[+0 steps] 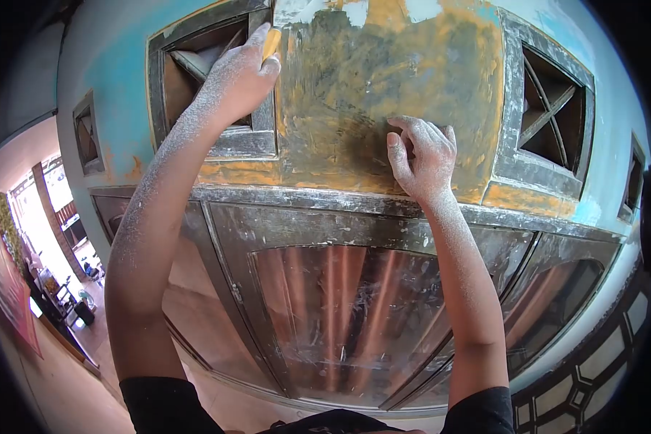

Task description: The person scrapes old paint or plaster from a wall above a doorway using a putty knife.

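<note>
My left hand (249, 69), dusted white, is raised to the upper left and closed on a small flat yellow piece (271, 43). It is at the edge of the wooden vent frame (264, 134), beside the wall patch (383, 79). That patch is rough, mottled dark grey-green and orange-yellow, with white bits along its top. My right hand (423, 155), also dusty, is close to the lower part of the patch. Its fingers are loosely bent and apart from the thumb, with nothing in them.
A second vent with crossed slats (550, 116) is to the right. Below runs a worn wooden ledge (325, 195) over glazed doors (347, 318) with reddish curtains. Light blue wall (116, 79) surrounds the vents. At far left is a bright doorway (50, 210).
</note>
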The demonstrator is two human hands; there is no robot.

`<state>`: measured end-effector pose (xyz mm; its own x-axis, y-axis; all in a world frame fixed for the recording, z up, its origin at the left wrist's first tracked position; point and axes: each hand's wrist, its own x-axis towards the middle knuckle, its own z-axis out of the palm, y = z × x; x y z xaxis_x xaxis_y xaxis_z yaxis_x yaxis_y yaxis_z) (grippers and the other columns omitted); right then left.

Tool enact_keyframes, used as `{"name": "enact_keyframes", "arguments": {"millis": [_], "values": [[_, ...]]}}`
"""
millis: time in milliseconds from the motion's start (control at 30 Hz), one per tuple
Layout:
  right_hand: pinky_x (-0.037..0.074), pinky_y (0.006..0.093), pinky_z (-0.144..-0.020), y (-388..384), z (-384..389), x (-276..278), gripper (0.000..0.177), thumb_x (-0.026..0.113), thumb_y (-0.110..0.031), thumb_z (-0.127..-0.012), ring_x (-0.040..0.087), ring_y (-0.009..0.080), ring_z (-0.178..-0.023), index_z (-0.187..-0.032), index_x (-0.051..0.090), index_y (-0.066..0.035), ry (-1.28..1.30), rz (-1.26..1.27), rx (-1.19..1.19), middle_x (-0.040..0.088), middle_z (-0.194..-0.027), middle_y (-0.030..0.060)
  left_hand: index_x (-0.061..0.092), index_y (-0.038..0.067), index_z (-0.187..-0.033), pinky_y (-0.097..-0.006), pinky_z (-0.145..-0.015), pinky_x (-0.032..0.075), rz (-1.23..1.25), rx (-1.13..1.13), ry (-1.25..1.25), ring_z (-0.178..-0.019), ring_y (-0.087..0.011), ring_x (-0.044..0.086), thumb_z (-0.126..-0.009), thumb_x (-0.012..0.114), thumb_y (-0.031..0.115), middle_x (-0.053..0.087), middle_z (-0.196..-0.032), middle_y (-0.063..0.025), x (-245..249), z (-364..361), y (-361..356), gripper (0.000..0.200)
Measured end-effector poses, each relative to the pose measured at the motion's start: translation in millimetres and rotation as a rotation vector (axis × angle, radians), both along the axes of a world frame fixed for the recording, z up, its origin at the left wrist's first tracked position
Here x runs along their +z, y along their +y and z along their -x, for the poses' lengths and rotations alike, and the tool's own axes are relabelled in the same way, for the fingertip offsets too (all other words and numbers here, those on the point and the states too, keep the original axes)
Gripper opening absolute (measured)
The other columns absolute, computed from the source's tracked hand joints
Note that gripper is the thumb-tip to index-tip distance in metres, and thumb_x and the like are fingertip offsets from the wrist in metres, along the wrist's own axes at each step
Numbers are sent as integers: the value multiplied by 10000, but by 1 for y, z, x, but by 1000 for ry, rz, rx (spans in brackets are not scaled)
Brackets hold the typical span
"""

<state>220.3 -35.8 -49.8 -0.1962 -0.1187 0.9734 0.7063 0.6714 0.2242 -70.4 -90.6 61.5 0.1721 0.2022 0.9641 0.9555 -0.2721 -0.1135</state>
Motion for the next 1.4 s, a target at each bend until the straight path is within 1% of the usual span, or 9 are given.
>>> {"name": "enact_keyframes", "arguments": {"millis": [167, 300, 533, 900, 1000, 1133, 1200, 1300, 1400], "values": [[398, 379, -718, 1, -1, -3, 196, 693, -240, -910, 614, 178, -667, -1094, 697, -175, 5, 22, 22, 580, -662, -45, 403, 148, -1467, -545, -858, 548, 65, 290, 54, -1007, -438, 697, -1044, 498, 402, 715, -1033, -262, 5, -9, -15, 502], [398, 408, -771, -1, -7, 8, 252, 707, -264, -897, 615, 200, -791, -1133, 685, -180, -45, 22, 0, 604, -746, -21, 450, 164, -1359, -558, -747, 569, 34, 380, 43, -904, -411, 723, -1044, 503, 413, 733, -941, -209, 7, -19, -24, 405], [402, 445, -943, 12, -34, 61, 340, 689, -301, -918, 573, 259, -1063, -1232, 654, -176, 189, -200, -141, 652, -997, 18, 491, 172, -1347, -559, -781, 558, -132, 297, 71, -894, -424, 718, -1033, 526, 394, 729, -901, -213, 29, -16, -12, 386], [376, 466, -962, 13, -36, 53, 382, 689, -314, -893, 565, 260, -1081, -1255, 640, -202, 192, -158, -181, 647, -1025, 2, 507, 186, -1375, -539, -800, 560, -176, 201, 38, -917, -405, 718, -1011, 557, 415, 732, -965, -196, 35, -26, 11, 433], [349, 494, -983, 11, -33, 52, 414, 696, -315, -878, 553, 263, -1102, -1274, 633, -213, 230, -209, -236, 643, -1053, 1, 476, 175, -1399, -533, -813, 564, -56, 419, 55, -925, -401, 719, -993, 577, 406, 733, -969, -196, 34, -32, 7, 478], [310, 519, -1042, 16, -33, 53, 468, 693, -306, -873, 515, 274, -1221, -1327, 607, -226, 248, -259, -283, 608, -1222, 27, 474, 204, -1462, -536, -862, 562, -142, 418, 109, -975, -398, 717, -955, 596, 396, 736, -1026, -207, 85, -20, 21, 556], [291, 540, -1088, 18, -34, 53, 504, 686, -318, -882, 486, 286, -1294, -1368, 584, -232, 257, -242, -295, 577, -1315, 44, 544, 45, -1354, -522, -883, 553, -78, 354, -96, -1004, -425, 692, -952, 582, 283, 702, -1129, -236, 114, -27, 15, 468], [236, 587, -1174, 18, -30, 57, 573, 671, -351, -903, 407, 312, -1427, -1450, 529, -254, 235, -191, -340, 496, -1480, 69, 548, 96, -1377, -518, -929, 541, -296, 236, -60, -1056, -421, 684, -951, 585, 295, 704, -1147, -238, 114, -35, 17, 471], [120, 638, -1253, 16, -25, 57, 625, 583, -479, -974, 242, 343, -1556, -1558, 418, -330, 158, -65, -479, 338, -1650, 74, 555, 125, -1384, -520, -963, 525, -195, 258, -33, -1094, -416, 671, -945, 584, 300, 701, -1157, -244, 84, -49, 5, 474]]}}
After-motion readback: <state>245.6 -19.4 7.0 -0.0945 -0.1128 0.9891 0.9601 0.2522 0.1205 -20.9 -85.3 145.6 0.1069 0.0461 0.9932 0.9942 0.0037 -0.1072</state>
